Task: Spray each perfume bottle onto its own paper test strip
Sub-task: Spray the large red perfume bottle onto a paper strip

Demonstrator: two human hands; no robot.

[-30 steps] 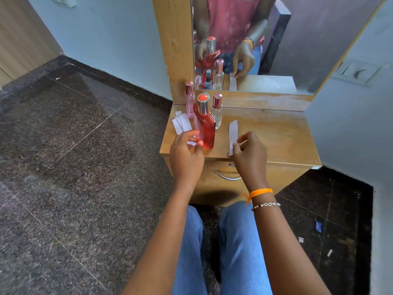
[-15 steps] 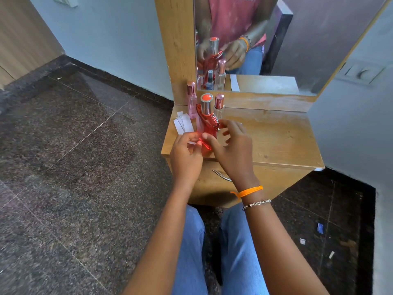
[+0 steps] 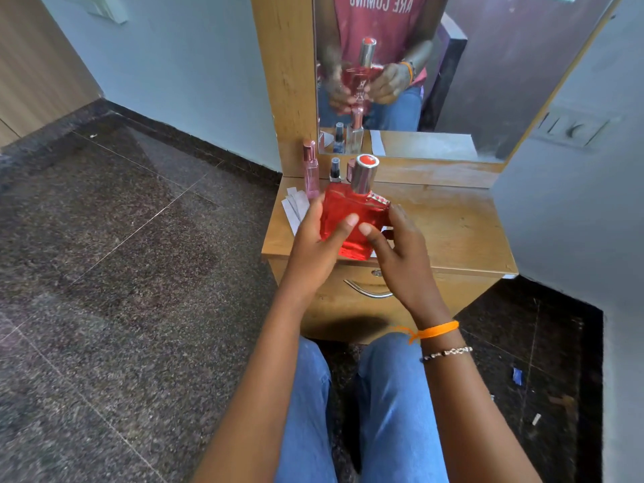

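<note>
Two hands hold one flat red glass perfume bottle with a tall silver cap [image 3: 352, 217] at the centre of the frame, lifted above the front edge of the small wooden dressing table [image 3: 453, 235]. On the bottle's left side the left hand [image 3: 315, 242] wraps around it, thumb lying across the near face. Opposite it, the right hand [image 3: 400, 252] closes on the right side, its thumb tip almost meeting the left thumb. The bottle stands nearly upright, cap tilted slightly to the right.

Just left of the hands, a fan of white paper test strips [image 3: 294, 207] lies on the tabletop. Behind the strips stands a slim pink bottle with a rose-coloured cap [image 3: 311, 170], and beside it a small dark-capped spray bottle [image 3: 335, 169], partly hidden by the red one. The right wrist carries an orange thread band [image 3: 435, 331] and a beaded bracelet [image 3: 447, 353].

Above the table, a wood-framed mirror [image 3: 470, 64] reflects the hands and bottles. Blue jeans [image 3: 393, 406] fill the lower centre, over a dark speckled stone floor [image 3: 122, 273].
</note>
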